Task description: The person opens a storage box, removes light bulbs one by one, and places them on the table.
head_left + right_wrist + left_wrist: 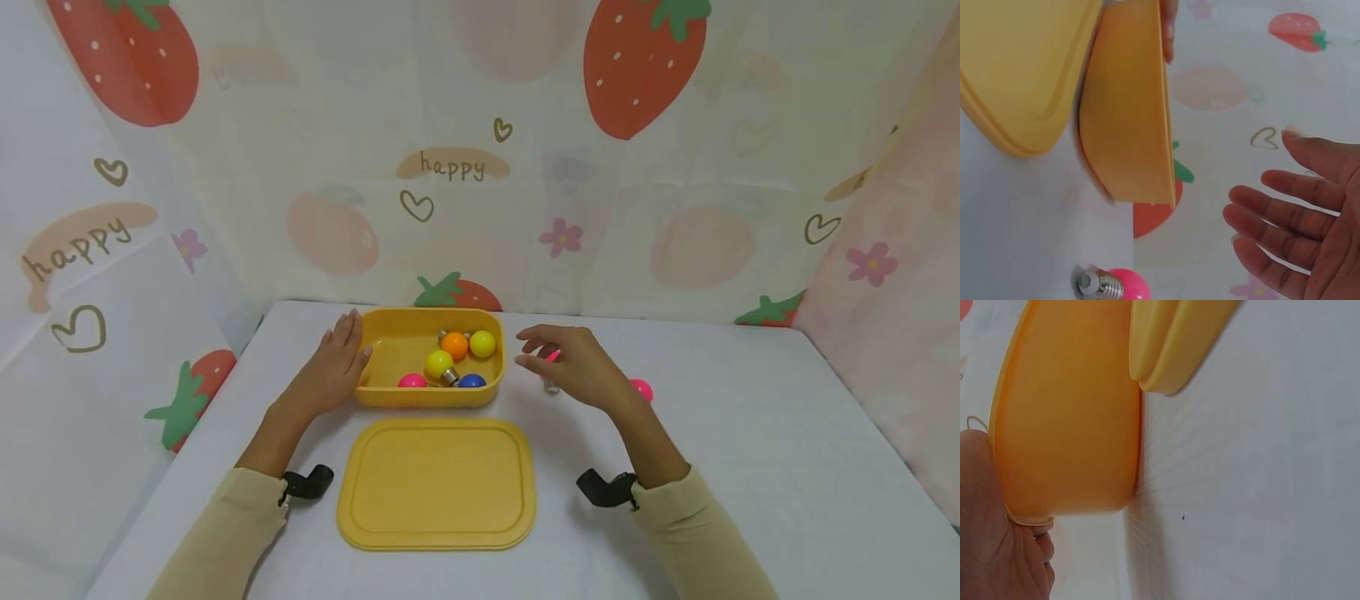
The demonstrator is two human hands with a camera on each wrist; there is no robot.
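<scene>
A yellow plastic box (427, 398) stands at the back of the table. Inside it lie several small coloured light bulbs, among them an orange bulb (454, 346), a yellow bulb (482, 344) and a blue bulb (472, 381). My left hand (330, 367) rests with extended fingers against the box's left end, its thumb at the rim. To the right of the box, my right hand (573, 362) hovers with parted fingers and holds nothing. Partly hidden beneath it is a pink bulb (552, 387) with a metal screw base; the right wrist view shows a pink bulb (1129, 284) too.
Flat on the table in front of the box is its yellow lid (435, 483). Another pink bulb (642, 388) sits beyond the right forearm, partly covered by it. A strawberry-patterned cloth (465, 225) hangs behind the white table (750, 467).
</scene>
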